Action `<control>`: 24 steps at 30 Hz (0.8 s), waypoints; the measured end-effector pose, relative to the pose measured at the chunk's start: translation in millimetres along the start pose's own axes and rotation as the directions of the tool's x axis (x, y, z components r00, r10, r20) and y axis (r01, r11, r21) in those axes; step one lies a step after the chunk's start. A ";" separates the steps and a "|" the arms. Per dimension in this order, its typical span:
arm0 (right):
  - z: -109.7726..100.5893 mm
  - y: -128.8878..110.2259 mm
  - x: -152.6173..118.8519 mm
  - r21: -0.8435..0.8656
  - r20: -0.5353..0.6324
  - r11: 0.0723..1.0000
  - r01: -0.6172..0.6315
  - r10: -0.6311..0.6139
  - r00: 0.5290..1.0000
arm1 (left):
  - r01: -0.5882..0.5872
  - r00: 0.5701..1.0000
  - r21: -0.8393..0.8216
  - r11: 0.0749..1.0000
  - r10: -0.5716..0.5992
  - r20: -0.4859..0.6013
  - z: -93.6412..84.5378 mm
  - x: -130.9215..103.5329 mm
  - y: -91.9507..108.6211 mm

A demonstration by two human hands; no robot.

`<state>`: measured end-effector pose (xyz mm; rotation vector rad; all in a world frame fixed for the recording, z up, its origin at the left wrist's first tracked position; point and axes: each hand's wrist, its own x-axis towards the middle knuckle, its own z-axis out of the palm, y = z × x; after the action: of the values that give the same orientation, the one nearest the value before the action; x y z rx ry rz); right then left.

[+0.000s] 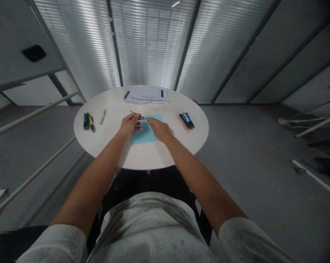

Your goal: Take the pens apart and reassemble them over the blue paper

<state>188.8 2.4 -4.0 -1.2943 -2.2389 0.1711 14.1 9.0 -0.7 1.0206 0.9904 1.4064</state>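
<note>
My left hand (128, 125) is closed around a thin dark stick, like a slim pen (132, 111), which slants down to the right toward my other hand. My right hand (161, 130) is closed too, its thumb and fingertips pinched near the stick's lower end. A small pale piece with a dark tip seems to show at those fingertips, too small to name. Both hands are over a light blue sheet of paper (144, 137), which they partly cover, on a round white table (150, 157).
To the left lie several green, black and yellow markers (88, 122) and a white correction pen or marker (103, 116). On the right is a cluster of pens (186, 121) on something pink. Stacked papers (145, 95) lie at the back, before the window blinds (151, 44).
</note>
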 end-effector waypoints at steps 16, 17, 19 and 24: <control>3.5 4.4 0.6 0.059 -0.038 0.997 0.046 -0.044 0.998 | -0.018 1.000 0.026 1.000 0.018 0.003 -2.3 1.9 -2.9; 3.4 4.4 0.7 0.058 -0.041 0.997 0.049 -0.047 0.998 | -0.021 1.000 0.038 0.999 0.021 0.016 -2.1 1.6 -3.1; 3.4 4.3 0.9 0.052 -0.048 0.997 0.048 -0.046 0.998 | -0.030 0.998 0.065 0.997 0.027 0.050 -1.9 0.9 -3.7; 5.1 4.4 1.6 0.020 -0.072 1.000 0.016 -0.015 0.997 | -0.037 0.989 0.146 0.989 0.015 0.147 0.5 -2.5 -6.1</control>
<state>189.0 6.9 -9.2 -1.2522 -2.1805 0.1398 16.3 6.9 -6.5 1.2327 0.9877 1.2738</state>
